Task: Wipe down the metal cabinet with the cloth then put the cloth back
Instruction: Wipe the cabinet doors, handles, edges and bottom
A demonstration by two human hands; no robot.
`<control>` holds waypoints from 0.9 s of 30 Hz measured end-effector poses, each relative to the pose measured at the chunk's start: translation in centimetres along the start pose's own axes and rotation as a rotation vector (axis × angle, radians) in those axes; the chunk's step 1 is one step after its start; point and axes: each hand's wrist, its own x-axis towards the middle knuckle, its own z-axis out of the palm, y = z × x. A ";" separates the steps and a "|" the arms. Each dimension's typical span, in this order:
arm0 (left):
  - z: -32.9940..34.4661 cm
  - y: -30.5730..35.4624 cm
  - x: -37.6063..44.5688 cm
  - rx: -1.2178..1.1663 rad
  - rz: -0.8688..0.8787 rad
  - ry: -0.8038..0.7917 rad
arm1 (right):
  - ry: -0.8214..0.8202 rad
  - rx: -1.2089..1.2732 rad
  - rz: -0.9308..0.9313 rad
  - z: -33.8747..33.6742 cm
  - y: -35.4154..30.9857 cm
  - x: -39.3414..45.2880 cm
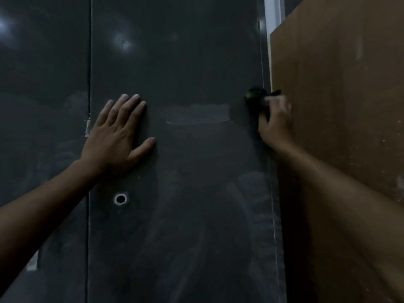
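Observation:
The dark metal cabinet (185,171) fills most of the view, its right door dusty with pale wipe streaks. My left hand (118,134) lies flat on that door, fingers spread, holding nothing. At the door's right edge my right hand (274,121) grips a small dark cloth (254,94) and presses it against the metal. The cloth is blurred and mostly hidden by my fingers.
A brown wooden board (341,127) stands right beside the cabinet's right edge, close to my right forearm. A round lock hole (120,199) sits low on the door. The left door (43,106) lies beyond a vertical seam. A white strip (273,12) shows at the top right.

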 end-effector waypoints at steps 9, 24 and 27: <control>0.5 0.1 -0.4 0.021 0.010 0.039 | -0.022 0.025 -0.316 0.9 -0.1 -4.9; -0.2 0.4 -4.4 -0.030 0.037 0.039 | 0.112 0.102 -0.080 2.0 -3.3 -0.2; 0.0 0.4 -4.6 -0.054 0.032 0.033 | 0.002 0.075 -0.404 2.7 -5.6 -3.7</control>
